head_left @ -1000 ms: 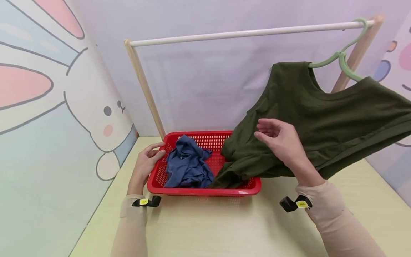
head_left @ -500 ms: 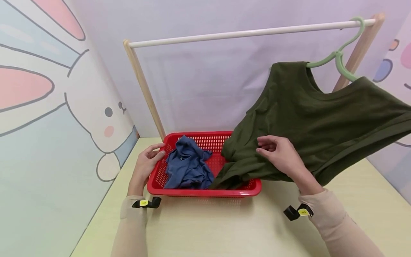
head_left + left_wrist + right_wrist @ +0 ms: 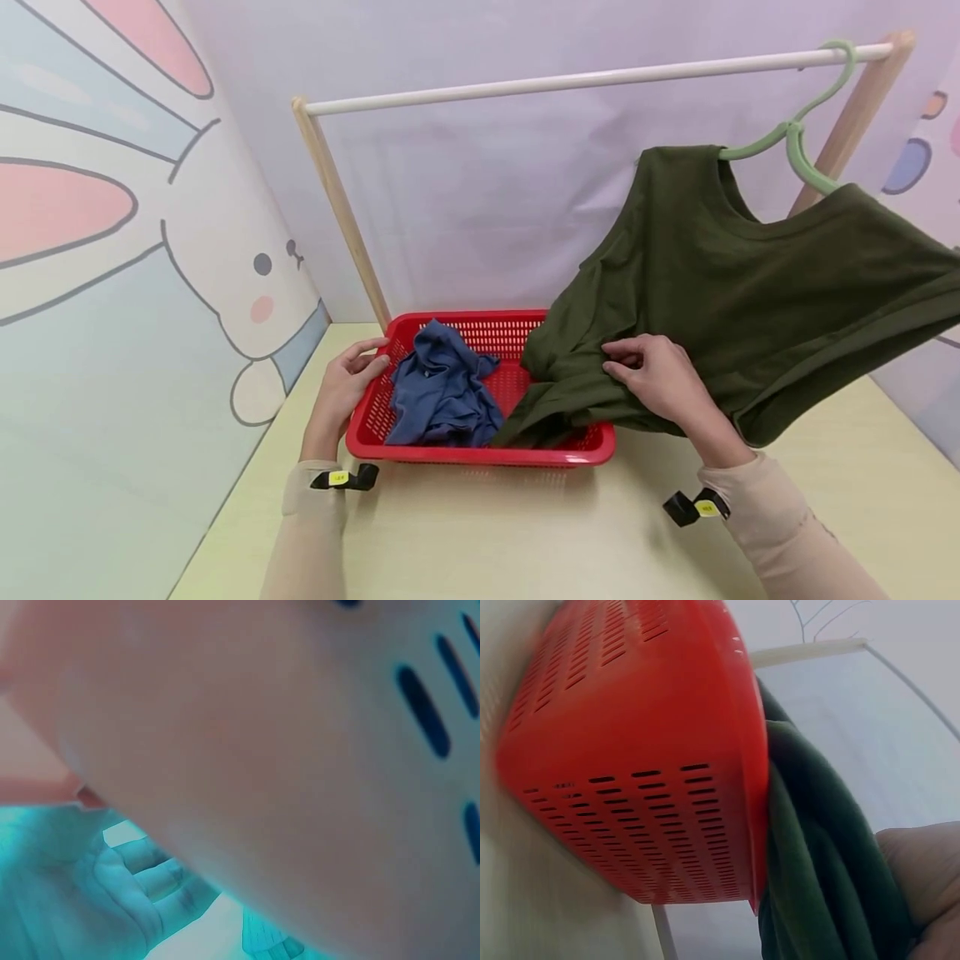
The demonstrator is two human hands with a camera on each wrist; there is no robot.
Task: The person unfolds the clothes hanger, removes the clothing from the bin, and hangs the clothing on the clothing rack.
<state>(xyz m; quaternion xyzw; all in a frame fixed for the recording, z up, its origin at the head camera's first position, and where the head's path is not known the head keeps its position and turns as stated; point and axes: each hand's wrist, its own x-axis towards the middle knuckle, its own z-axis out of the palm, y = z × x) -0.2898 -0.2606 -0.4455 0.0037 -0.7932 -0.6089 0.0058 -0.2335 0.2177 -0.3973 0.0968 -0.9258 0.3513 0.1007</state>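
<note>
A dark green sleeveless top hangs on a light green hanger, and its lower part droops into a red plastic basket. In the head view, my right hand pinches a fold of the top between thumb and fingertips beside the basket; the right wrist view shows the cloth against that hand. My left hand touches the basket's left rim with thumb and fingertips. Its loose fingers lie outside the wall in the left wrist view. A crumpled blue garment lies in the basket's left half.
A white rail on wooden posts stands behind the basket, with the hanger hooked near its right end. The basket rests on a pale wooden table. A wall with a cartoon rabbit borders the left side.
My right hand has lowered onto the green top, and its thumb and fingers have drawn closer together on the cloth. The left hand has stayed at the basket rim.
</note>
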